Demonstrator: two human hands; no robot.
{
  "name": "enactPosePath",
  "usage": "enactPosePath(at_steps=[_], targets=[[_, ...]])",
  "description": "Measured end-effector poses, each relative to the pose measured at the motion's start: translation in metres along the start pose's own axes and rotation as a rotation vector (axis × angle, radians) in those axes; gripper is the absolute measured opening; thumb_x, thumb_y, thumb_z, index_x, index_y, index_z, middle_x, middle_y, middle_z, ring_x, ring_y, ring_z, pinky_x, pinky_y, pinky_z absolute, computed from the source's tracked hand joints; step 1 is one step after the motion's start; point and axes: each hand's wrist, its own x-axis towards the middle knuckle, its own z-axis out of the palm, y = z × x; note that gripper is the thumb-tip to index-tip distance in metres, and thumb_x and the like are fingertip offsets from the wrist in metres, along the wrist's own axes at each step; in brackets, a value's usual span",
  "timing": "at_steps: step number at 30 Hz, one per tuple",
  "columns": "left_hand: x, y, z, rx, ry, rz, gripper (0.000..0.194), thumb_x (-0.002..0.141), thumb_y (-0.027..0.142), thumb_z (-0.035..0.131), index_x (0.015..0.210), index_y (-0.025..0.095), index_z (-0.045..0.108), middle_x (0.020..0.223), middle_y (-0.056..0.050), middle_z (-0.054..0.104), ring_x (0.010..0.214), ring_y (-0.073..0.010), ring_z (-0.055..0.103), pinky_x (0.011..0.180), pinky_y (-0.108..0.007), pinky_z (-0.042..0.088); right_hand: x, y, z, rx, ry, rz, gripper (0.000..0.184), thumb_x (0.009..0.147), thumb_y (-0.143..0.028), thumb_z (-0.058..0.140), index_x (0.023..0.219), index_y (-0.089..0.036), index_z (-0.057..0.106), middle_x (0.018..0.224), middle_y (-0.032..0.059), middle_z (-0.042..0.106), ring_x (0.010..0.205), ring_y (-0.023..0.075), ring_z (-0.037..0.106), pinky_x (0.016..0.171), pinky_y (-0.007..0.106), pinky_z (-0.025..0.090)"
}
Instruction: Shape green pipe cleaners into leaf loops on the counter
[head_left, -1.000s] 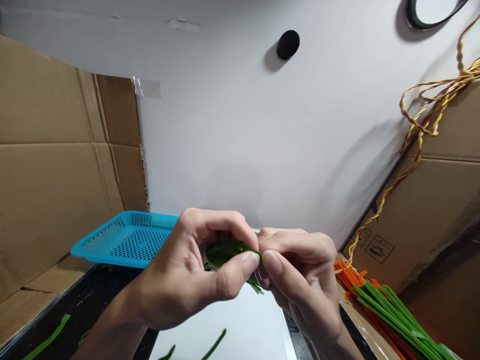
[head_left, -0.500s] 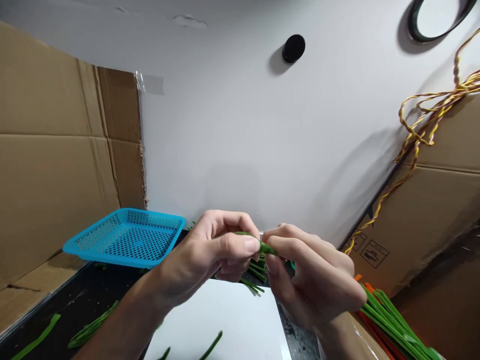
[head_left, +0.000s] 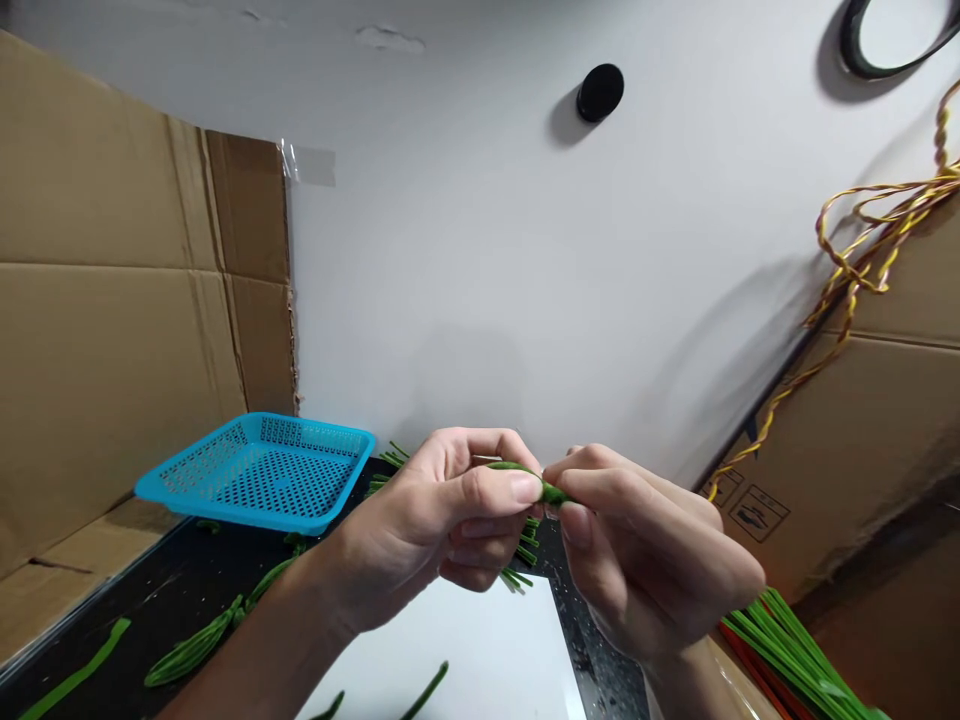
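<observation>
My left hand (head_left: 442, 520) and my right hand (head_left: 637, 550) meet in front of me, both pinching one small folded green strip (head_left: 536, 483) between thumbs and forefingers. The strip runs from the left fingertips into the right ones, held above a white sheet (head_left: 480, 650). Behind my hands, a loose bunch of green strips (head_left: 517, 560) lies on the dark table. How the strip is shaped inside the fingers is hidden.
A blue perforated tray (head_left: 259, 470) stands at the left on the dark table (head_left: 195, 580). Loose green strips (head_left: 202, 640) lie near the front left. A bundle of green and orange strips (head_left: 787, 650) is at right. Cardboard (head_left: 112, 330) lines both sides; twisted yellow wires (head_left: 855, 260) hang at right.
The hands have moved slightly right and apart; the folded leaf shape from a second ago is now drawn into a narrow strip. The view has tilted down a little, showing more table.
</observation>
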Motion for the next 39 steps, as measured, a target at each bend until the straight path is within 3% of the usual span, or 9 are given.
enactPosePath(at_steps=[5, 12, 18, 24, 30, 33, 39], targets=[[0.001, -0.005, 0.006, -0.004, 0.028, 0.073, 0.025, 0.089, 0.031, 0.075, 0.08, 0.019, 0.055, 0.054, 0.01, 0.034, 0.046, -0.0046, 0.022, 0.043, -0.015, 0.022, -0.001, 0.002, 0.003, 0.009, 0.071, -0.008, 0.017, 0.088, -0.003, 0.057, 0.087, -0.017, 0.065, 0.062, -0.0028, 0.046, 0.047, 0.0089, 0.04, 0.046, 0.027, 0.024], [0.004, -0.009, 0.005, -0.058, -0.023, 0.109, 0.019, 0.092, 0.027, 0.07, 0.081, 0.018, 0.058, 0.051, 0.01, 0.034, 0.043, -0.0041, 0.025, 0.042, -0.014, 0.026, -0.008, 0.005, 0.007, 0.037, 0.118, 0.024, 0.013, 0.096, -0.014, 0.057, 0.085, -0.02, 0.063, 0.062, -0.0023, 0.042, 0.048, 0.0106, 0.036, 0.046, 0.028, 0.024], [0.008, -0.01, 0.007, -0.024, 0.042, 0.136, 0.023, 0.092, 0.03, 0.071, 0.079, 0.019, 0.056, 0.051, 0.009, 0.036, 0.043, -0.0044, 0.026, 0.042, -0.015, 0.028, -0.011, 0.006, 0.009, 0.061, 0.159, 0.125, 0.016, 0.099, -0.015, 0.06, 0.085, -0.02, 0.067, 0.063, -0.0021, 0.046, 0.05, 0.0103, 0.034, 0.047, 0.028, 0.025], [0.007, -0.014, -0.003, 0.187, 0.104, 0.272, 0.021, 0.091, 0.033, 0.075, 0.083, 0.018, 0.063, 0.053, 0.008, 0.041, 0.045, -0.0049, 0.029, 0.045, -0.017, 0.032, -0.017, 0.007, 0.013, 0.42, 0.165, 0.425, 0.026, 0.1, -0.025, 0.066, 0.075, -0.019, 0.065, 0.059, -0.0034, 0.044, 0.051, 0.0097, 0.036, 0.046, 0.026, 0.027], [0.0, -0.01, -0.008, 0.519, 0.224, 0.402, 0.018, 0.093, 0.033, 0.071, 0.087, 0.016, 0.071, 0.062, 0.003, 0.053, 0.052, -0.0077, 0.041, 0.05, -0.02, 0.037, -0.008, 0.002, 0.023, 0.905, 0.147, 0.718, 0.041, 0.096, -0.034, 0.07, 0.063, -0.02, 0.05, 0.05, -0.0103, 0.026, 0.041, 0.0043, 0.017, 0.036, 0.019, 0.02], [-0.006, -0.005, -0.009, 0.693, 0.265, 0.465, 0.015, 0.093, 0.029, 0.07, 0.085, 0.017, 0.073, 0.067, 0.0, 0.059, 0.058, -0.0099, 0.046, 0.052, -0.021, 0.038, -0.002, 0.006, 0.024, 1.121, 0.061, 0.878, 0.045, 0.092, -0.035, 0.074, 0.062, -0.021, 0.044, 0.05, -0.0121, 0.023, 0.039, 0.0023, 0.012, 0.032, 0.015, 0.018], [-0.018, 0.005, -0.016, 1.037, 0.241, 0.456, 0.006, 0.089, 0.018, 0.072, 0.09, 0.02, 0.077, 0.067, 0.001, 0.061, 0.056, -0.0101, 0.043, 0.052, -0.022, 0.034, -0.001, 0.02, 0.016, 1.378, -0.172, 1.165, 0.043, 0.086, -0.027, 0.077, 0.061, -0.019, 0.042, 0.054, -0.0126, 0.025, 0.04, 0.0004, 0.008, 0.029, 0.011, 0.017]])
